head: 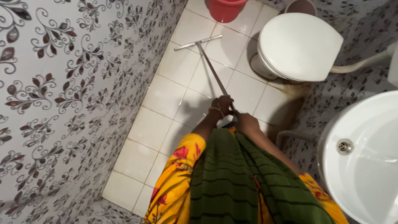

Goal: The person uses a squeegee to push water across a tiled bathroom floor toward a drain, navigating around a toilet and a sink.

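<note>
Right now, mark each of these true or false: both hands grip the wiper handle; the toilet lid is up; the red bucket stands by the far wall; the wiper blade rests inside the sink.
1. Both hands grip the wiper handle. True: the left hand and right hand close around the floor wiper.
2. The toilet lid is up. False: the toilet has its lid shut.
3. The red bucket stands by the far wall. True.
4. The wiper blade rests inside the sink. False: it lies on the tiled floor; the sink holds nothing.
</note>
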